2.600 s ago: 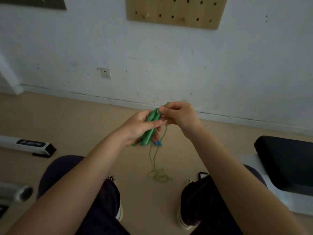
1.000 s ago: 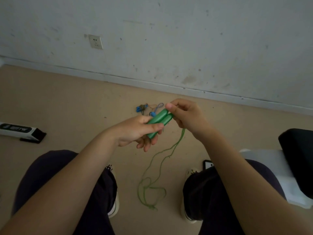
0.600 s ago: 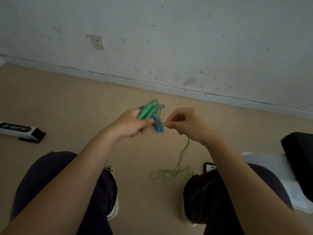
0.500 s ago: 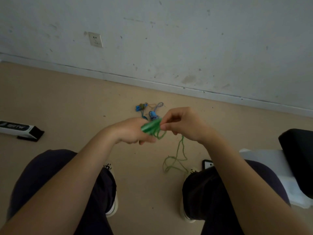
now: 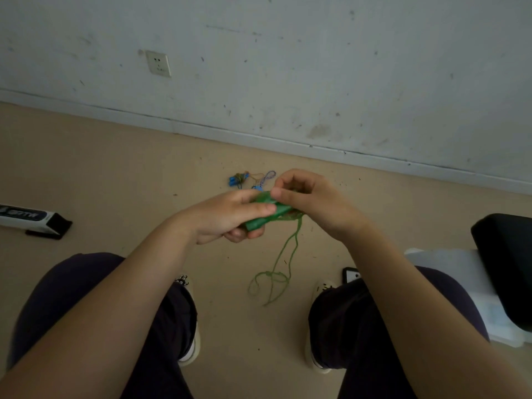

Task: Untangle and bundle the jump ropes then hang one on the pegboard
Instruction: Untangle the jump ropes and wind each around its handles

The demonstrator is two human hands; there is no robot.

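Note:
My left hand (image 5: 227, 216) grips the two green jump rope handles (image 5: 266, 216) side by side, pointing up to the right. My right hand (image 5: 313, 201) pinches the green cord where it wraps the handles' right end. The loose green cord (image 5: 277, 272) hangs down in loops above the floor between my knees. A second jump rope with blue handles (image 5: 239, 180) and a blue-white cord lies bundled on the floor beyond my hands. The pegboard is out of view.
White wall with a socket (image 5: 158, 64) ahead. A white and black box (image 5: 31, 218) lies on the floor at left. A black cushion (image 5: 506, 263) on a white container (image 5: 460, 272) stands at right. A phone (image 5: 351, 274) lies by my right foot.
The camera has tilted down, so the pegboard left view. My right hand keeps circling the handles with the cord, and the hanging length has grown shorter.

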